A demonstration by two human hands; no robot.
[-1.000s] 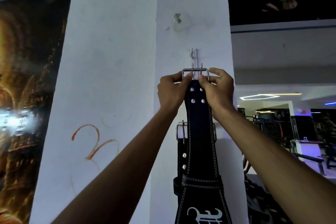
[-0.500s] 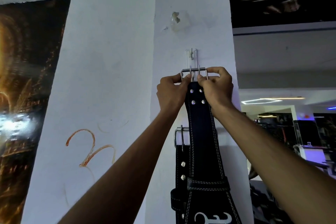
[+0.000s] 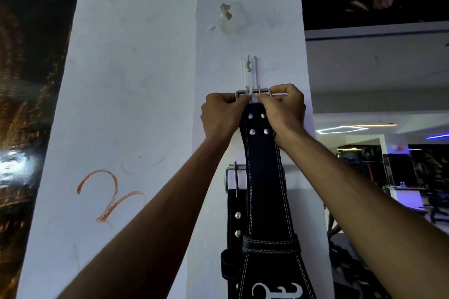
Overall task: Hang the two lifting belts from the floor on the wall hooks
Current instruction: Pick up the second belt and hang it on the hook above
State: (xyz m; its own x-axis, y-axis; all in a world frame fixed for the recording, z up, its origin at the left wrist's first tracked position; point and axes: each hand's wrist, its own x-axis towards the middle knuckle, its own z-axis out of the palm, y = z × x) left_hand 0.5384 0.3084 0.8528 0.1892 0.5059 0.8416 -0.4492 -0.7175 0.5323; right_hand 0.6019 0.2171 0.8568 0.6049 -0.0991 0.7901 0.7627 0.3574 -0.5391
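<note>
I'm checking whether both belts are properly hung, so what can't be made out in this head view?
- Front belt buckle on the white hook: left hand and right hand cover its ends, so seating is unclear.
- Rear belt: the front belt hides whatever its buckle hangs from.
- Both belts' lower ends: cut off by the bottom edge.
- Gym background, right: too dark to read.

Black belt (image 3: pixel 263 177) – white stitching; white pillar (image 3: pixel 136 80) – orange scrawl (image 3: pixel 109 194).

A white painted wall pillar (image 3: pixel 247 31) carries a white metal hook rail (image 3: pixel 248 73); two black stitched-leather lifting belts (image 3: pixel 264 177) hang against it.
</note>
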